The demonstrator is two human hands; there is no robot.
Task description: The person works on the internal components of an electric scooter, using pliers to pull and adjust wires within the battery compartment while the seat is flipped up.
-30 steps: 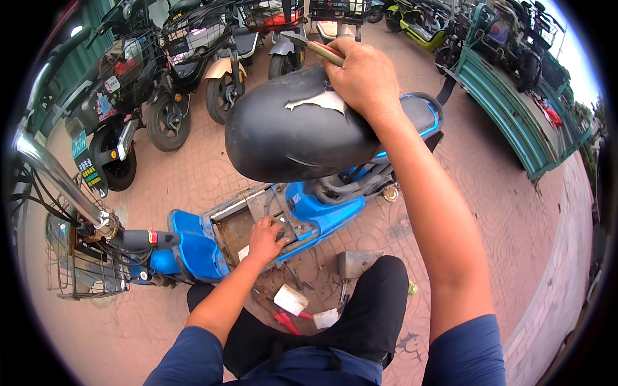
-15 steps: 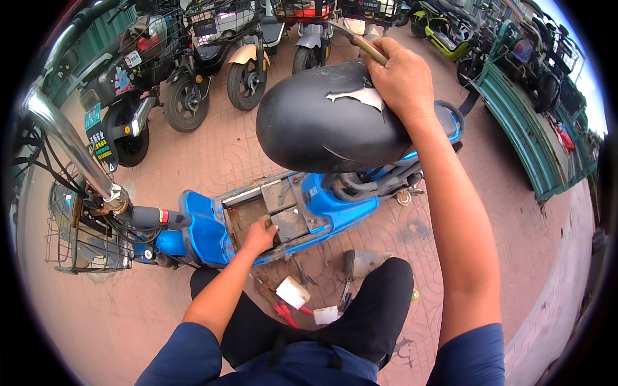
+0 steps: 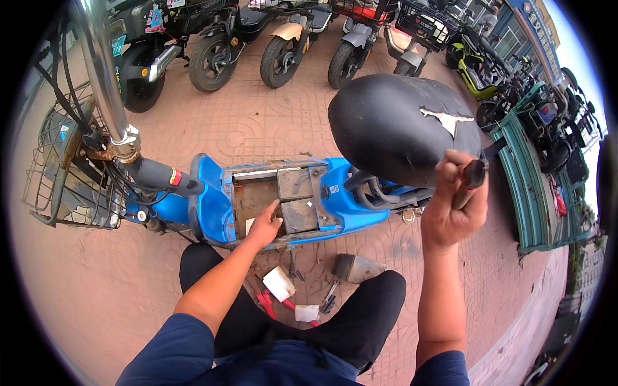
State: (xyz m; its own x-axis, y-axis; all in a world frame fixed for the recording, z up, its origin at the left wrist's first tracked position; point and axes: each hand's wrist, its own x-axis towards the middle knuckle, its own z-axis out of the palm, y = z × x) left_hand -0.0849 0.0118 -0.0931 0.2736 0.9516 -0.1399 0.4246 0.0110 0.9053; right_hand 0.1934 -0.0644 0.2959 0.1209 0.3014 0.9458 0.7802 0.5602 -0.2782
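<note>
A blue electric scooter (image 3: 347, 206) lies across my view, its floor compartment (image 3: 251, 190) uncovered. Inside are two dirty grey battery blocks (image 3: 294, 181). My left hand (image 3: 262, 228) rests at their left edge, index finger extended and thumb apart, holding nothing. My right hand (image 3: 454, 209) is wrapped round a hand tool (image 3: 472, 175) with an olive and red handle and a dark end, held in front of the raised seat's lower right. That black seat (image 3: 386, 128) has a torn cover showing pale material.
Parked scooters (image 3: 280, 61) line the back. A teal cart (image 3: 528, 193) stands right; a handlebar stem (image 3: 103, 77) and wire basket (image 3: 51, 180) are left. Between my knees lie a grey block (image 3: 354, 269), white pieces (image 3: 279, 283), red items (image 3: 266, 302) and tools (image 3: 328, 302).
My right hand has left the seat top and come down toward me with the tool, turning it. My left hand stays at the compartment. The view has shifted.
</note>
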